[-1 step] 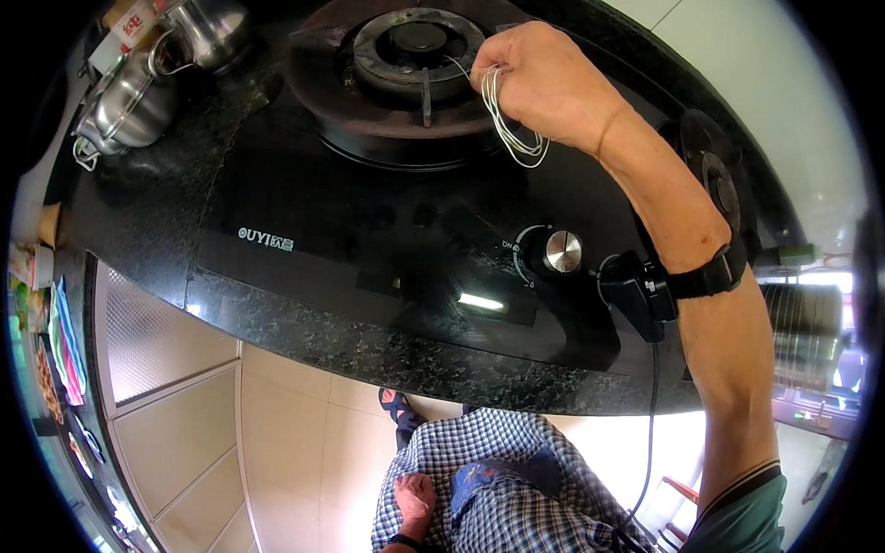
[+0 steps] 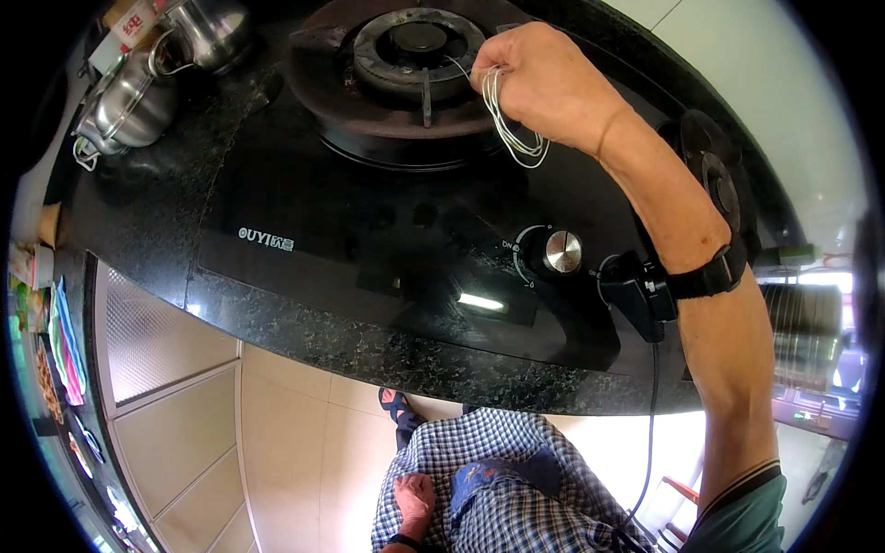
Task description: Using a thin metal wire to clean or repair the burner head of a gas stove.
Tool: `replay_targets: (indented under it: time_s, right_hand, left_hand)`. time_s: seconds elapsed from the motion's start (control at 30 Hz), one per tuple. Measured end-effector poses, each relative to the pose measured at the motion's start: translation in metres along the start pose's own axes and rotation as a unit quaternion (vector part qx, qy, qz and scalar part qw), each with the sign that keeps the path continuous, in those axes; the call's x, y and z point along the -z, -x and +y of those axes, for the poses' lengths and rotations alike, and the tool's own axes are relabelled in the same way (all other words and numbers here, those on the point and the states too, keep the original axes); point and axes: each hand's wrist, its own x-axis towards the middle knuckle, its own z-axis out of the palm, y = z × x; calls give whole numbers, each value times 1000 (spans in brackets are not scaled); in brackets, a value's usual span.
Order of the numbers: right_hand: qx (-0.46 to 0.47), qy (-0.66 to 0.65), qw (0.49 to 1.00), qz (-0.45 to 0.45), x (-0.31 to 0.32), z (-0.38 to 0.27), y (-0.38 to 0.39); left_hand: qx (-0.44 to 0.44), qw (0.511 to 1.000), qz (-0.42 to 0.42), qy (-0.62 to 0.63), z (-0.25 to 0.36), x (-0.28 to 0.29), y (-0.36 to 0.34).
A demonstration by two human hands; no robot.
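Observation:
My right hand is closed on a loosely coiled, thin, pale wire, whose loops hang below the fingers. One end of the wire reaches left from the fingertips to the round burner of the gas stove, inside its brown ring-shaped pan support. Whether the tip enters a hole there is too small to tell. Down by the checked apron, my left hand rests with its fingers curled in and nothing visible in them.
On the black glass stove top sits a silver control knob. A black device is strapped to my right forearm, its cable hanging down. Shiny steel pots stand at the far left. A second burner lies behind my right arm.

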Motion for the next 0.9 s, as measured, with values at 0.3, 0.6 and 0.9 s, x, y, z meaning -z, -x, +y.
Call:
replay_targets:
  time_s: [0.3, 0.6, 0.9]
  right_hand:
    - [-7, -39, 999, 14, -2, 0, -3]
    - [-69, 13, 998, -4, 1, -11, -3]
    - [0, 131, 991, -16, 3, -11, -6]
  left_hand:
    - [54, 992, -71, 91, 48, 61, -46]
    - [-248, 867, 367, 227, 265, 284, -175]
    - [-205, 868, 395, 222, 266, 316, -240]
